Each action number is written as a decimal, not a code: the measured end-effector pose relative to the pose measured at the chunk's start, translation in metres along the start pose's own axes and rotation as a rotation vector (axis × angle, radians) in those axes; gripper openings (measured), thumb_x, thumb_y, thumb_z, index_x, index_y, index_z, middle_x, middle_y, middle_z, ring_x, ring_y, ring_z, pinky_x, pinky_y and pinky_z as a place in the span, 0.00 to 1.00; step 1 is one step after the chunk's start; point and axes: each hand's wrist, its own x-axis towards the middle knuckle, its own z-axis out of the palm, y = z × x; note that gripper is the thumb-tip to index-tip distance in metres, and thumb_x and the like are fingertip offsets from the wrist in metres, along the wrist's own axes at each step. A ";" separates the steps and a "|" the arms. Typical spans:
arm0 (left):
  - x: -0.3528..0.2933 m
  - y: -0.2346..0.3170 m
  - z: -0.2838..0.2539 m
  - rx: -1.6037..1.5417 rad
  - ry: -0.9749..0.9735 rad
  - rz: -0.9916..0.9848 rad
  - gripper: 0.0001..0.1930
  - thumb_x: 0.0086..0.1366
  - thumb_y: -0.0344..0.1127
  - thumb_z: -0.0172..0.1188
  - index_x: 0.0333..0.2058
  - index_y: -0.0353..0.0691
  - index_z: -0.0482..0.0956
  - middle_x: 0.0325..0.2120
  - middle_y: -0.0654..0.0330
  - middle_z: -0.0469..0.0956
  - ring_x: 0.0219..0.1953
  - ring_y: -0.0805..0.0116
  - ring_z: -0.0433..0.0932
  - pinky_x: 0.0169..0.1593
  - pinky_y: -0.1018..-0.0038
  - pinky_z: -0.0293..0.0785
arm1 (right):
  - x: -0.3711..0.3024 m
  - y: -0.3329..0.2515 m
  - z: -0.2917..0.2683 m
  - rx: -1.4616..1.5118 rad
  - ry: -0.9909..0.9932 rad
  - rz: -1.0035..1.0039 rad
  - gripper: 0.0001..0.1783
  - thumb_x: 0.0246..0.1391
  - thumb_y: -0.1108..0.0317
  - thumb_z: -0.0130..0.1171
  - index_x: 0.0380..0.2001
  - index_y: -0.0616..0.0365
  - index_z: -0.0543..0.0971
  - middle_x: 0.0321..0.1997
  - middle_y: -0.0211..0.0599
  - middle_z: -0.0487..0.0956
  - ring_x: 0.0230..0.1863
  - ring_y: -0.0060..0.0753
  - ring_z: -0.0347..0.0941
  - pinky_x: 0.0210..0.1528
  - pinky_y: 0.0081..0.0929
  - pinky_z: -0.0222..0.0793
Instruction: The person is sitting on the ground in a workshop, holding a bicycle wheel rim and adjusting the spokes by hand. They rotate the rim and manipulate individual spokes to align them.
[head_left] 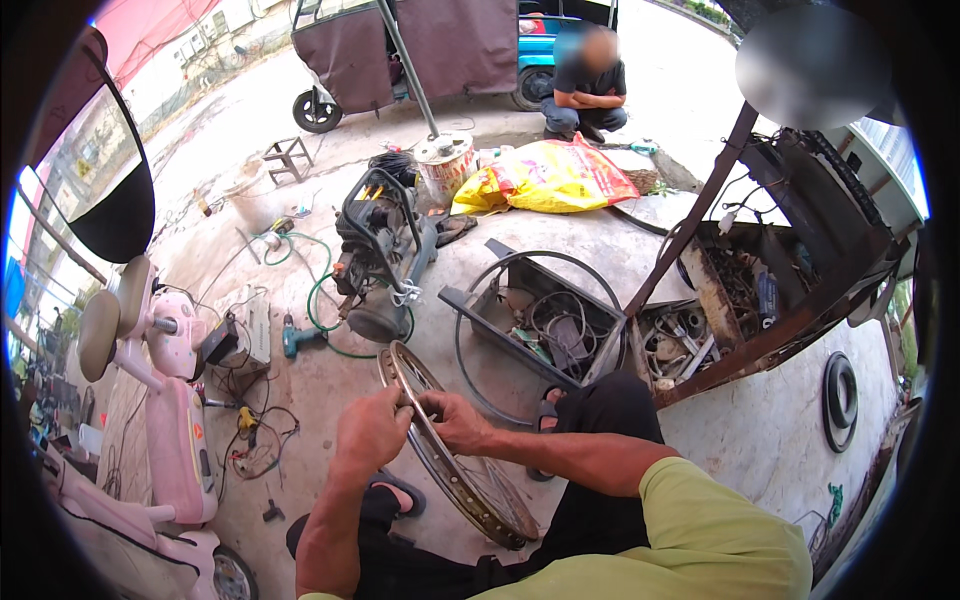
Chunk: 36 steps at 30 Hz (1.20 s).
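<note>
Through my feed, the spoked wheel rim (452, 487) leans, tilted, between the trousered legs (612, 415). My left hand (372, 428) and right hand (455, 422) each have their grip clamped on its upper part. I judge it light, stiff, perhaps slick; I'd hold the metal edge, sparing the thin spokes (488, 484).
</note>
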 end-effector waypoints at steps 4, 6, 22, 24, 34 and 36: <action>-0.005 0.007 -0.003 -0.065 0.033 -0.031 0.10 0.58 0.35 0.62 0.37 0.39 0.84 0.31 0.46 0.82 0.36 0.46 0.82 0.42 0.56 0.76 | 0.001 0.007 0.001 -0.077 0.045 -0.016 0.13 0.59 0.65 0.64 0.42 0.63 0.78 0.35 0.31 0.80 0.39 0.21 0.73 0.45 0.24 0.71; -0.005 0.013 -0.002 -0.079 -0.001 -0.043 0.10 0.58 0.35 0.63 0.37 0.38 0.84 0.31 0.45 0.82 0.37 0.46 0.82 0.42 0.57 0.76 | 0.000 0.014 0.000 -0.061 0.060 -0.017 0.13 0.60 0.65 0.64 0.43 0.63 0.80 0.36 0.31 0.80 0.39 0.20 0.73 0.45 0.24 0.71; -0.006 -0.001 0.002 -0.094 0.092 -0.035 0.11 0.59 0.37 0.62 0.37 0.37 0.79 0.24 0.50 0.79 0.29 0.53 0.80 0.36 0.60 0.74 | -0.001 0.002 0.002 -0.038 0.070 0.054 0.14 0.62 0.69 0.60 0.47 0.67 0.80 0.39 0.33 0.82 0.41 0.19 0.74 0.46 0.23 0.71; 0.000 -0.019 0.001 -0.256 0.114 -0.026 0.10 0.61 0.37 0.62 0.37 0.36 0.79 0.20 0.56 0.77 0.25 0.63 0.78 0.30 0.66 0.72 | -0.001 0.009 0.000 -0.088 0.086 -0.008 0.13 0.61 0.70 0.59 0.47 0.67 0.80 0.40 0.33 0.82 0.42 0.20 0.75 0.47 0.24 0.72; -0.010 -0.057 -0.029 -2.141 -0.319 0.347 0.10 0.72 0.39 0.52 0.44 0.39 0.75 0.20 0.66 0.70 0.13 0.79 0.59 0.17 0.78 0.55 | -0.006 -0.007 0.009 0.039 0.090 0.104 0.11 0.61 0.68 0.60 0.43 0.64 0.79 0.38 0.30 0.81 0.37 0.16 0.75 0.40 0.19 0.72; -0.011 -0.049 -0.025 -2.144 -0.285 0.249 0.13 0.73 0.42 0.50 0.45 0.38 0.74 0.24 0.63 0.74 0.14 0.79 0.60 0.17 0.79 0.56 | -0.007 -0.004 0.008 0.036 0.077 0.106 0.11 0.61 0.69 0.60 0.44 0.64 0.78 0.39 0.30 0.81 0.39 0.16 0.75 0.41 0.18 0.73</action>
